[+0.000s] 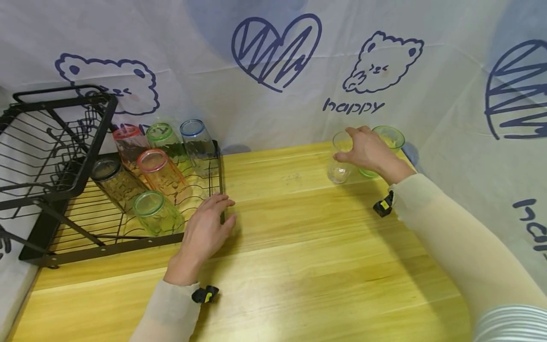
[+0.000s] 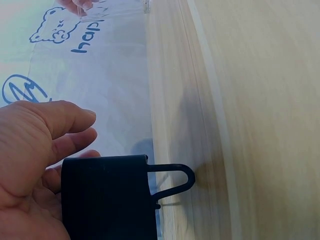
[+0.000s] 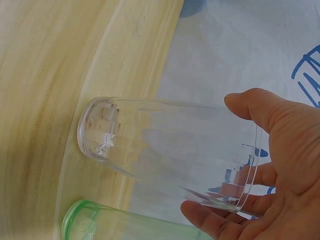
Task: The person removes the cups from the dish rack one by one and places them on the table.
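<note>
My right hand [image 1: 369, 149] grips a clear drinking glass [image 3: 170, 142] around its upper part, thumb on one side and fingers on the other. The glass stands upright, its base near the wooden table. Just beside it is a green-tinted glass [image 1: 389, 137], partly hidden behind the hand. My left hand [image 1: 208, 228] is at the front right corner of the black dish rack [image 1: 128, 244], its fingers relaxed and loosely bent. In the left wrist view the fingers [image 2: 75, 145] are partly hidden by the rack's dark end piece [image 2: 110, 200].
On the rack's lower tier several tinted glasses stand upside down, among them a blue-rimmed glass [image 1: 198, 145], a pink glass [image 1: 164, 175] and a green glass [image 1: 155, 213]. An upper wire tier [image 1: 47, 147] overhangs the left. A printed cloth [image 1: 273, 109] hangs behind the table [image 1: 299, 266].
</note>
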`<act>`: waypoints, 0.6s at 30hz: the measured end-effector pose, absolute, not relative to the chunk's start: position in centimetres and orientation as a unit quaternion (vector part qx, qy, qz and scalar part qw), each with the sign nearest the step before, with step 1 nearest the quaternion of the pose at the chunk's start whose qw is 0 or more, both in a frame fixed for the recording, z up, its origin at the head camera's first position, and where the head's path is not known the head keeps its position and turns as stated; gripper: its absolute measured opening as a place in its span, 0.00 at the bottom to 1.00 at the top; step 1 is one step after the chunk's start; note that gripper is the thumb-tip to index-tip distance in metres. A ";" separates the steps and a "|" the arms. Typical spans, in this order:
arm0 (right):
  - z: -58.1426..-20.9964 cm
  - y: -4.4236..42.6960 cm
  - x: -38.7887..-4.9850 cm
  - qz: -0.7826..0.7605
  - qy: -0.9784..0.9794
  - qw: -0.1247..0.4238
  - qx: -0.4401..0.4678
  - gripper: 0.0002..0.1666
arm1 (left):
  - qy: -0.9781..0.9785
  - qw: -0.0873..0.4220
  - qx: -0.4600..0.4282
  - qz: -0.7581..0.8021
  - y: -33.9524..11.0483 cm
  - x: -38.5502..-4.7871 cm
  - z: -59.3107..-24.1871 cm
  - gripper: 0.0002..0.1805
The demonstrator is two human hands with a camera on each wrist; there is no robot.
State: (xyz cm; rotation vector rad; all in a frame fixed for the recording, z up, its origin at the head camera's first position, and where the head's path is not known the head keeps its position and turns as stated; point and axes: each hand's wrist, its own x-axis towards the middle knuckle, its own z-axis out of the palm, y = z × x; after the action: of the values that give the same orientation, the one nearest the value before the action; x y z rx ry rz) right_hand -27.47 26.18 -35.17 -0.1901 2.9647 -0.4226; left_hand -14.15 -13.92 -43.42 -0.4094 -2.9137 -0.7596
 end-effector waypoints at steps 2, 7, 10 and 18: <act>-35.2 26.2 -27.5 -0.141 0.985 0.072 -0.063 0.59 | -0.958 0.052 -0.135 -0.250 -13.9 -14.1 -43.4 0.19; -35.2 26.2 -27.4 -0.142 0.985 0.072 -0.064 0.59 | -0.958 0.054 -0.135 -0.248 -13.8 -14.1 -43.4 0.19; -35.2 26.2 -27.4 -0.142 0.985 0.070 -0.062 0.59 | -0.958 0.055 -0.135 -0.247 -13.8 -14.1 -43.4 0.19; -35.2 26.2 -27.4 -0.141 0.986 0.068 -0.062 0.59 | -0.958 0.055 -0.135 -0.247 -13.9 -14.1 -43.4 0.19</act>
State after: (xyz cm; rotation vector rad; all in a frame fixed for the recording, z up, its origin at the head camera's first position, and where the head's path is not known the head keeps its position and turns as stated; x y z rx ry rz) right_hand -27.41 26.18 -35.16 -0.1876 2.9685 -0.4245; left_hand -14.09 -13.89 -43.42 -0.4105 -2.9076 -0.7511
